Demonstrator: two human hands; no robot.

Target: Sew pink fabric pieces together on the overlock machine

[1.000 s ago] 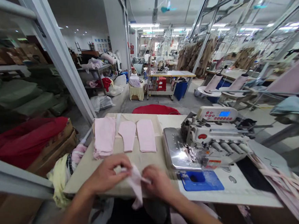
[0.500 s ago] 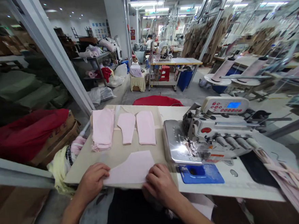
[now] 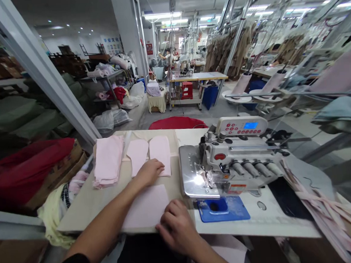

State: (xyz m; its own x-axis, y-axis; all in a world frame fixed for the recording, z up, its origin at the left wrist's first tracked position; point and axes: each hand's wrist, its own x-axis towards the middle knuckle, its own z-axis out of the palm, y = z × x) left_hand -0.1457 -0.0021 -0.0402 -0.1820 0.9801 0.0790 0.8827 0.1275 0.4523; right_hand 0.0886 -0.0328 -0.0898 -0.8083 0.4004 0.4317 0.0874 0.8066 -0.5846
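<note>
We note the pink fabric panel (image 3: 147,207) lying flat at the near edge of the table (image 3: 87,205), just left of the sewing machine (image 3: 232,163), its long axis running from that edge away from us. Our right hand (image 3: 178,227) presses its near right corner, fingers curled. Our left hand (image 3: 150,172) rests with fingers extended flat on the small pink pieces (image 3: 150,159) beyond the panel. Bare tabletop lies left of the panel

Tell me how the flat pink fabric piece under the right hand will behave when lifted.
The pink fabric piece lies thin and flat on the table, so it will probably droop limply. It looks light; the right hand pinning its edge suggests it slides easily.
</note>
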